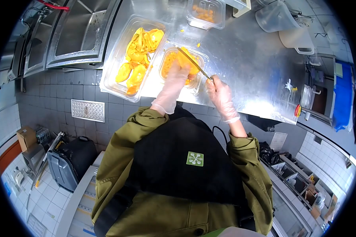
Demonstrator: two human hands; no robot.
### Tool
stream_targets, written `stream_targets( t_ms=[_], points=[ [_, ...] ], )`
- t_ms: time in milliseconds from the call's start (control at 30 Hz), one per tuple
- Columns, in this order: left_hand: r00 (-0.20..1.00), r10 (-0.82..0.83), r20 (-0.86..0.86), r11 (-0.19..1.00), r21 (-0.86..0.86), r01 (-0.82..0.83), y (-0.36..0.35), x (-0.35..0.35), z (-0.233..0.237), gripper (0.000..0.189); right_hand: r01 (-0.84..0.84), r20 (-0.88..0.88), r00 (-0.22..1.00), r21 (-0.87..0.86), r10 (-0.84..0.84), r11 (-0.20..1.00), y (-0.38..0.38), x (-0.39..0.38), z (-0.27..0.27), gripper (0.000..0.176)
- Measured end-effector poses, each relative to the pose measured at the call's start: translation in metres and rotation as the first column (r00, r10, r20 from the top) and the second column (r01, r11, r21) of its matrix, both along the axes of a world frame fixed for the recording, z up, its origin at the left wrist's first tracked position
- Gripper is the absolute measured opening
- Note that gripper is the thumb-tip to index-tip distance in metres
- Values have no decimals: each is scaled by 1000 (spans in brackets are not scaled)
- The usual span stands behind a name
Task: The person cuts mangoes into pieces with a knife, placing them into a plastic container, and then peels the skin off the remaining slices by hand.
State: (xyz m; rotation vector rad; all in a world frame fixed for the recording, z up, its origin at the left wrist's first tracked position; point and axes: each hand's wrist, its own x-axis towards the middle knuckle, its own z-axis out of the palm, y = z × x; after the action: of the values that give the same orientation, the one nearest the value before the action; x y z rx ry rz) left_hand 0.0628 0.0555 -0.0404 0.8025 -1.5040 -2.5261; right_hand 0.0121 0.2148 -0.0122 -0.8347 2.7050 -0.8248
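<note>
My right hand (218, 93), in a clear plastic glove, is closed round the handle of a knife (194, 63). The blade points up and left across a piece of orange fruit (184, 57). My left hand (179, 74), gloved too, holds that piece over a small clear container (163, 76) with diced orange fruit in it. Just left of it, a larger clear tray (111, 75) holds orange peels and flat fruit pieces (137, 75).
A clear container (221, 19) with orange pieces stands at the back of the steel table (257, 75). Clear pitchers (271, 19) are at the back right. Metal sinks (81, 31) lie to the left. Small orange scraps dot the table.
</note>
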Motion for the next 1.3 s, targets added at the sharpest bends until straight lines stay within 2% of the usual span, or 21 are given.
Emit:
stream_targets(
  t_ms=[167,233,367,633,733,833,933,1033,1167,1233,1300],
  points=[
    [999,45,-20,999,-14,-45,8,-2,3,33,-11,-28,1000,73,13,997,0,-1,0,25],
    [994,87,-63,995,-46,-90,13,-5,6,32,-9,-105,994,140,24,990,-2,-1,-3,26],
    [995,81,-52,985,-149,-88,15,-11,-27,28,34,-246,969,267,34,963,-8,5,-16,28],
    [992,98,-75,940,-321,-117,11,-13,-38,36,-2,-310,946,298,98,955,-11,8,-23,30],
    [997,26,-66,969,-243,-41,5,-14,-48,35,-55,-347,926,270,150,961,-8,4,-27,27],
    [995,-84,53,993,-78,88,0,-10,-50,35,-108,-375,904,266,206,958,-6,-1,-31,27],
    [996,-72,62,996,-43,74,-3,-8,-47,32,-130,-383,893,282,236,951,-9,-4,-34,27],
    [983,-105,148,989,-84,118,-7,-6,-27,35,-128,-389,889,294,241,947,-12,-4,-41,27],
    [984,-77,161,996,-23,82,-8,-6,-29,35,-117,-398,890,274,223,955,-21,-1,-45,26],
    [977,-75,197,997,-7,78,-8,-5,-16,34,-123,-359,905,289,227,949,-26,1,-44,24],
    [985,-53,165,993,-94,69,-5,-6,-32,33,-136,-343,910,282,232,950,-29,1,-44,23]
  ],
)
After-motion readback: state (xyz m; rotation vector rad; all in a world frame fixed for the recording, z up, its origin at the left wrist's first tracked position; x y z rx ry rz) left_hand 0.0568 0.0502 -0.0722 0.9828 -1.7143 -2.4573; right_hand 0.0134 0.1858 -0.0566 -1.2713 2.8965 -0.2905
